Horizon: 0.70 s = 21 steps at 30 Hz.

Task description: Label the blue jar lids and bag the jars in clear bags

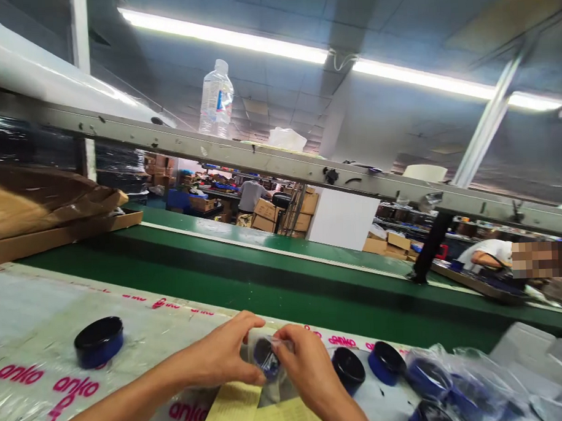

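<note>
A small clear plastic bag with a round blue-and-black lid-like piece (266,358) inside is between my two hands. My left hand (226,353) curves round its left side, with the thumb below and the fingers above. At the upper right of the bag, my right hand (309,363) pinches the plastic. Beneath the hands lie yellow printed paper sheets (237,408). A loose round black-topped blue piece (99,341) rests at the left, and similar pieces (348,369) (386,361) sit just right of my right hand.
Several bagged blue pieces (471,382) are heaped at the right beside translucent plastic boxes (520,349). Beyond the work surface runs a green conveyor belt (265,285). A metal shelf rail (279,158) crosses above, carrying a plastic bottle (217,102). A co-worker (485,252) works across the belt.
</note>
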Motion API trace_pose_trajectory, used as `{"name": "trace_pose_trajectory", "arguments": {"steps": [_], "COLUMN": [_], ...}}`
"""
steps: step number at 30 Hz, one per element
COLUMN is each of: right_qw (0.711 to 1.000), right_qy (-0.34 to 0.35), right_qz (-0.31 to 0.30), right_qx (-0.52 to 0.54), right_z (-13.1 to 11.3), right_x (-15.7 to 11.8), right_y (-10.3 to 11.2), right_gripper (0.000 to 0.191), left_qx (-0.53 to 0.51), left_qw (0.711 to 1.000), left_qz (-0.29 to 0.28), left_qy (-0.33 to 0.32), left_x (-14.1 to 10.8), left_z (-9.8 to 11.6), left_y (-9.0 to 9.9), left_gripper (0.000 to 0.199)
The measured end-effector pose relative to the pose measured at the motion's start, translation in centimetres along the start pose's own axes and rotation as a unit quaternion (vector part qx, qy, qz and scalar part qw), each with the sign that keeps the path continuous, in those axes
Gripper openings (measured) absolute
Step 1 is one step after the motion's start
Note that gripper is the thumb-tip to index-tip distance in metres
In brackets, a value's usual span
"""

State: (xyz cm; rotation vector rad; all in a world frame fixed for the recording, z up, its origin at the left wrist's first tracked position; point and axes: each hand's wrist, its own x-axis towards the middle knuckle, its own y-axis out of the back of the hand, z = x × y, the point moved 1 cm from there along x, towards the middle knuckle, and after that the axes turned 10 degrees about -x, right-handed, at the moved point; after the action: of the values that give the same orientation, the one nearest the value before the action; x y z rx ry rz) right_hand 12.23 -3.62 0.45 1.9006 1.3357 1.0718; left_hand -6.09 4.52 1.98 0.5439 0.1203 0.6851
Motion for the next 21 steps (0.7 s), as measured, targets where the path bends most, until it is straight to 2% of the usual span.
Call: {"name": "trace_pose_trajectory", "arguments": {"steps": [5, 7, 14, 18, 21], "right_qw": [0.999, 0.997, 0.979, 0.974, 0.974], "right_qy": [0.008, 0.007, -0.01, -0.03, -0.037], "right_qz": [0.05, 0.066, 0.099, 0.095, 0.12], "right_qx": [0.015, 0.039, 0.178, 0.205, 0.19], "right_z": [-1.3, -1.5, -1.1, -1.2, 0.0], "right_x": [-0.1, -0.4, -0.9, -1.7, -2.8], "right_y": [-0.3, -0.4, 0.4, 0.8, 0.7], "right_gripper": [0.02, 0.02, 0.018, 0.027, 0.033], "left_qx": [0.02, -0.006, -0.034, -0.016, -0.01], "left_qw": [0.997, 0.995, 0.984, 0.983, 0.977], "left_qz": [0.046, 0.064, 0.071, 0.114, 0.159], "left_qy": [-0.063, -0.074, -0.157, -0.145, -0.139], "left_x": [2.0, 2.5, 2.6, 2.4, 1.9], "left_z": [-0.2, -0.2, 0.9, 0.3, -0.1], "left_y": [-1.5, -1.9, -2.4, -2.2, -1.0], "left_gripper": [0.027, 0.018, 0.024, 0.029, 0.027]}}
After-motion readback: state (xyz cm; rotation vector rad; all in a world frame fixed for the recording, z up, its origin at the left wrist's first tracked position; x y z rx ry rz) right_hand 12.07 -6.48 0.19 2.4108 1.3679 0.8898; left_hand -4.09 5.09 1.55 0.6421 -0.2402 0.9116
